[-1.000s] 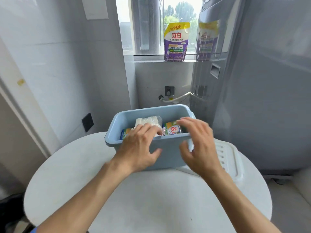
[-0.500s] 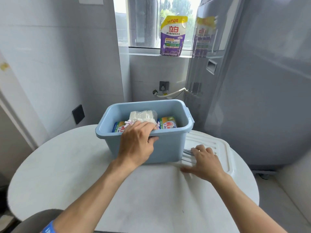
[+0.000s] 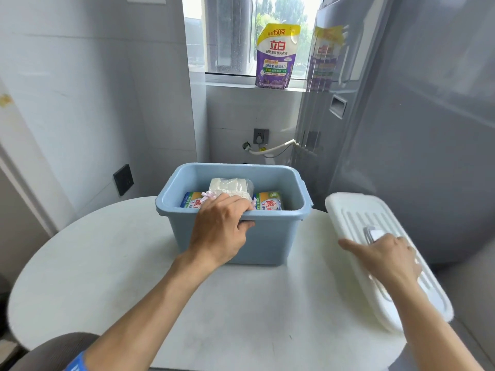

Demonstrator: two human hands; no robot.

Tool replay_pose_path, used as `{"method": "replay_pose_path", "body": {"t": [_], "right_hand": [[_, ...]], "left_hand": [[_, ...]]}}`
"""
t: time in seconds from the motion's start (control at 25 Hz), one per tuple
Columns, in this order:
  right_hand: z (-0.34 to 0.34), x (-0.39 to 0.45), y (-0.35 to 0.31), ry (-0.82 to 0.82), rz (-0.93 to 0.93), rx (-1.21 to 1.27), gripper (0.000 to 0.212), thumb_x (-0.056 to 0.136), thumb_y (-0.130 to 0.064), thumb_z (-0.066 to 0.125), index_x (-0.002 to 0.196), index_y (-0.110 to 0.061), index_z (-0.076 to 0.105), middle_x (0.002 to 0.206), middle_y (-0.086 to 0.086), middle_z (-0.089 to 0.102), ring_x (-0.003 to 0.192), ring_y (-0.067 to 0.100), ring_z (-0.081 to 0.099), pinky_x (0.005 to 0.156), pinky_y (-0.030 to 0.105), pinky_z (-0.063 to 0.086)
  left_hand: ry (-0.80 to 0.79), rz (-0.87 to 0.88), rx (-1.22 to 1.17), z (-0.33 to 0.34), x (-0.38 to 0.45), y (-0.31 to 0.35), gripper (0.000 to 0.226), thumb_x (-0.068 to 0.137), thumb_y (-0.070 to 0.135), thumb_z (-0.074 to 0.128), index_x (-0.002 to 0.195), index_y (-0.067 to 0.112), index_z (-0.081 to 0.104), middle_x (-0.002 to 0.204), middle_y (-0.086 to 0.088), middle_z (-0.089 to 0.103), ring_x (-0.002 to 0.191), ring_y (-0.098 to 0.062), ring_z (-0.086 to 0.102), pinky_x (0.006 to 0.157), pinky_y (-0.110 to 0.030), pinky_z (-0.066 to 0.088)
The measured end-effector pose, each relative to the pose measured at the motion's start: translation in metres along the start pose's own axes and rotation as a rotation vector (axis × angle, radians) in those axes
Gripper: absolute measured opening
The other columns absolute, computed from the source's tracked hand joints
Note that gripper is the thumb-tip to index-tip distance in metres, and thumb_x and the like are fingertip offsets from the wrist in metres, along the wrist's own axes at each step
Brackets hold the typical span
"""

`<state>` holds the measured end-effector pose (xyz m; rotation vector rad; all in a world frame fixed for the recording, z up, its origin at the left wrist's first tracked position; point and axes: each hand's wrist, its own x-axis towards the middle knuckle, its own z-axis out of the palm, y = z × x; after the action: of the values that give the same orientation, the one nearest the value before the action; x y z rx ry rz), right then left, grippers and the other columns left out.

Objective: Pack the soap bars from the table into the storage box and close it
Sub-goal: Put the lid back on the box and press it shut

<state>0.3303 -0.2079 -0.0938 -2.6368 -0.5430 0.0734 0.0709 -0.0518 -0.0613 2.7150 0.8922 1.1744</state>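
Lifted off the worktop (image 3: 112,266) since half a second ago, the white lid (image 3: 375,236) tilts in the right hand (image 3: 385,257), clamped on it. Left hand (image 3: 222,231) grips the blue storage box (image 3: 267,236) rim; soap bars (image 3: 267,200) lie inside.

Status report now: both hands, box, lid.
Left hand gripping storage box front rim. Right hand on white lid, lid off. Soap bars inside. Nothing blocking the opening.

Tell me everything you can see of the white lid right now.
The white lid looks like matte plastic, rectangular with rounded corners, parallel ribs and a raised rim. It is off the blue box, to its right, tilted, overhanging the round table. The right hand grips it around its central handle. Its underside is hidden.
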Motion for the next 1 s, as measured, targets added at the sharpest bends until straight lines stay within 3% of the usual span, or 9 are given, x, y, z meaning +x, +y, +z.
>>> {"method": "replay_pose_path", "body": {"t": [0.08, 0.2, 0.32, 0.44, 0.52, 0.6, 0.72, 0.84, 1.0], "right_hand": [[-0.016, -0.002, -0.012, 0.061, -0.067, 0.157, 0.083, 0.058, -0.075, 0.068, 0.101, -0.004, 0.064, 0.119, 0.015, 0.055, 0.116, 0.036, 0.048, 0.096, 0.052, 0.045], [-0.036, -0.018, -0.042, 0.096, -0.287, 0.394, 0.073, 0.058, -0.070, 0.073, 0.102, -0.014, 0.057, 0.112, 0.003, 0.051, 0.107, 0.024, 0.047, 0.088, 0.043, 0.045], [-0.044, -0.037, -0.078, 0.061, -0.535, 0.451, 0.069, 0.058, -0.067, 0.075, 0.104, -0.019, 0.057, 0.109, -0.004, 0.052, 0.106, 0.017, 0.051, 0.085, 0.036, 0.044], [-0.042, -0.054, -0.112, -0.033, -0.691, 0.420, 0.072, 0.053, -0.071, 0.071, 0.103, -0.022, 0.060, 0.109, -0.007, 0.054, 0.104, 0.014, 0.053, 0.085, 0.037, 0.047], [-0.041, -0.060, -0.131, -0.095, -0.773, 0.375, 0.073, 0.050, -0.075, 0.068, 0.103, -0.024, 0.060, 0.107, -0.010, 0.054, 0.101, 0.011, 0.053, 0.079, 0.031, 0.044], [-0.040, -0.064, -0.147, -0.137, -0.877, 0.260, 0.072, 0.049, -0.076, 0.067, 0.100, -0.026, 0.061, 0.103, -0.011, 0.054, 0.097, 0.011, 0.053, 0.075, 0.026, 0.041], [-0.033, -0.073, -0.172, -0.173, -1.027, 0.044, 0.073, 0.047, -0.078, 0.065, 0.097, -0.025, 0.061, 0.101, -0.009, 0.055, 0.094, 0.016, 0.054, 0.082, 0.036, 0.048], [-0.022, -0.077, -0.191, -0.227, -1.069, -0.059, 0.075, 0.049, -0.077, 0.065, 0.102, -0.024, 0.062, 0.104, -0.009, 0.055, 0.094, 0.017, 0.053, 0.085, 0.040, 0.049], [-0.015, -0.080, -0.202, -0.305, -1.038, -0.073, 0.075, 0.047, -0.076, 0.065, 0.104, -0.027, 0.062, 0.104, -0.014, 0.053, 0.093, 0.015, 0.054, 0.084, 0.038, 0.050]], "left_hand": [[-0.060, 0.016, 0.027, 0.001, 0.000, 0.005, 0.022, 0.064, 0.016, 0.086, 0.077, 0.017, 0.068, 0.076, 0.000, 0.071, 0.076, -0.029, 0.061, 0.068, -0.033, 0.043], [-0.163, -0.062, 0.008, -0.009, 0.002, 0.006, 0.014, 0.074, 0.019, 0.076, 0.085, 0.021, 0.068, 0.087, 0.002, 0.071, 0.089, -0.023, 0.059, 0.074, -0.032, 0.044], [-0.258, -0.085, -0.272, -0.026, 0.003, 0.001, 0.031, 0.069, 0.011, 0.060, 0.095, 0.024, 0.071, 0.095, 0.007, 0.072, 0.094, -0.010, 0.059, 0.083, -0.025, 0.048], [0.029, -0.371, -0.723, -0.045, 0.008, -0.008, 0.034, 0.069, 0.002, 0.051, 0.088, 0.021, 0.072, 0.086, 0.006, 0.074, 0.082, -0.002, 0.065, 0.074, -0.016, 0.049], [0.298, -0.621, -0.838, -0.054, 0.015, -0.026, 0.030, 0.074, 0.001, 0.051, 0.081, 0.023, 0.071, 0.081, 0.004, 0.072, 0.076, -0.005, 0.065, 0.072, -0.021, 0.050], [0.434, -0.776, -0.847, -0.061, 0.018, -0.047, 0.024, 0.080, 0.006, 0.053, 0.079, 0.025, 0.068, 0.081, 0.005, 0.070, 0.077, -0.009, 0.063, 0.073, -0.027, 0.048], [0.413, -0.845, -0.835, -0.064, 0.017, -0.072, 0.014, 0.081, 0.019, 0.057, 0.082, 0.030, 0.066, 0.082, 0.009, 0.066, 0.077, -0.010, 0.060, 0.075, -0.030, 0.047], [0.328, -0.838, -0.801, -0.064, 0.014, -0.086, 0.008, 0.080, 0.029, 0.058, 0.082, 0.031, 0.066, 0.082, 0.014, 0.066, 0.074, 0.000, 0.061, 0.071, -0.027, 0.047], [0.233, -0.767, -0.710, -0.059, 0.008, -0.098, 0.009, 0.081, 0.027, 0.060, 0.087, 0.025, 0.068, 0.093, 0.005, 0.070, 0.087, -0.012, 0.063, 0.077, -0.030, 0.049]]}}
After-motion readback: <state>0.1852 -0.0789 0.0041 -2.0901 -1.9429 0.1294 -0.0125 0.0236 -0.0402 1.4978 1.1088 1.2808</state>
